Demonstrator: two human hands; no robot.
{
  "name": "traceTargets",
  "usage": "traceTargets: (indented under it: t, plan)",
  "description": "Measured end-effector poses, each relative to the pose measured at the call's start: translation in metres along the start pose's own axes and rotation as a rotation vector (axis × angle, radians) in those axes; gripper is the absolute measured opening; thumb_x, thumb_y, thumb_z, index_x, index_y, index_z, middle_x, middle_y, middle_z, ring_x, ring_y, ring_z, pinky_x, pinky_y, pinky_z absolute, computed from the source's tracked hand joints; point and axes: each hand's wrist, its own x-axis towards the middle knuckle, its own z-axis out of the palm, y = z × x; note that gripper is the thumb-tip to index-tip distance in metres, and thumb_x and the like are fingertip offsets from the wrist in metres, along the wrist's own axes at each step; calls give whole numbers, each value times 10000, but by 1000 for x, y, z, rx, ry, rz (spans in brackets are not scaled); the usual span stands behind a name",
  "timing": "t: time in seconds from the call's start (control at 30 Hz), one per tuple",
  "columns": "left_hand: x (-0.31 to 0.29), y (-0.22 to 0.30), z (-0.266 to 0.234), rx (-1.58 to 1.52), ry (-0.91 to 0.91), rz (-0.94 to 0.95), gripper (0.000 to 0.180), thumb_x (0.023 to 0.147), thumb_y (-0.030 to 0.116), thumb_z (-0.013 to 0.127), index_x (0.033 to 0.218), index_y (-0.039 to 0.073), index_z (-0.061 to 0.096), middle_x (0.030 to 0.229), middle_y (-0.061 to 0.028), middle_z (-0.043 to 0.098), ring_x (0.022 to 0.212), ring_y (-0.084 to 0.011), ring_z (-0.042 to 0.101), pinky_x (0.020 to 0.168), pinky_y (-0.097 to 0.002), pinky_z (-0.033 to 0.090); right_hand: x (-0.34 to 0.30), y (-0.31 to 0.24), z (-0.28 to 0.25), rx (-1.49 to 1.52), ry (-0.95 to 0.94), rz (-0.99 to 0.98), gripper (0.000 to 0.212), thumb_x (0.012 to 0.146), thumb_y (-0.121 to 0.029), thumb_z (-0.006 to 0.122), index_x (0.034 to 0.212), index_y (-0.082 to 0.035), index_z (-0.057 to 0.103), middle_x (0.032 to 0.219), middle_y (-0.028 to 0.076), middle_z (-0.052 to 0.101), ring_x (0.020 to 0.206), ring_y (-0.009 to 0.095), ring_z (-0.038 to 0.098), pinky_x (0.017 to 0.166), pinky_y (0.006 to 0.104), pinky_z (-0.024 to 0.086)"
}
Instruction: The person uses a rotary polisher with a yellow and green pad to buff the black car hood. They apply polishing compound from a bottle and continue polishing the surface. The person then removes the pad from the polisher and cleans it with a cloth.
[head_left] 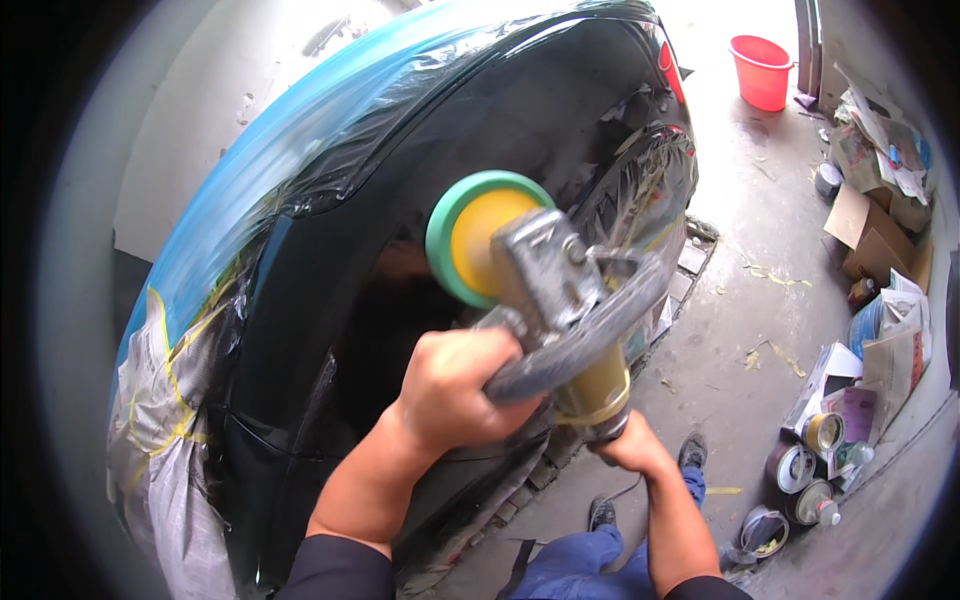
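Right now we have both hands clamped on a grey metal polishing machine [560,300]: our left hand [455,385] is wrapped tight around its curved side handle, and our right hand [630,445] grips the gold-coloured rear end of the body, fingers closed, though most of that hand is hidden behind the tool. The round pad [480,240], yellow foam with a green backing rim, sits against the black car body panel [400,250], roughly mid-panel, just left of the masked wheel arch. We judge the polishing to be well under way rather than starting: the paint around the pad already throws a deep, clear reflection. How much of the panel is still untreated we cannot tell from here, since the lower part lies in shadow. The masking is in place, with blue film [300,130] over the upper surface and clear plastic sheeting [650,190] around the wheel arch. Well apart on the concrete floor [740,300] stand open tins [805,470], and a red bucket [762,70] sits further off.
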Motion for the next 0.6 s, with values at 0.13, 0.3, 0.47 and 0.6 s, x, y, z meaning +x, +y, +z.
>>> traceTargets:
  t: [0.13,0.3,0.47,0.6]
  plan:
    - [43,0,25,34,-39,-60,217,686,153,762,711,76,560,641,-110,575,565,-314,622,525,-386,508,18,-9,-40,43,10,-12,459,648,-30,808,1088,-36,680,993,29,704,905,137,636,800,329,534]
    - [19,11,33,65,-95,-54,227,643,148,782,704,75,576,630,-91,573,543,-306,599,517,-375,494,27,47,-29,-14,-63,-1,518,667,-82,817,1160,-25,672,1052,77,734,978,192,679,864,350,536]
    - [-74,20,24,36,-119,-42,215,628,68,777,677,62,568,592,-74,531,473,-260,538,461,-350,432,19,94,23,-149,-146,-40,497,701,-204,829,1158,-68,691,1090,134,738,1023,271,702,907,368,537]
    - [-158,26,17,34,-141,-51,196,745,97,765,685,71,580,585,-48,532,468,-231,518,459,-341,413,22,160,79,-157,-192,-147,510,750,-270,827,1198,-77,680,1161,140,724,1102,282,685,938,381,528]
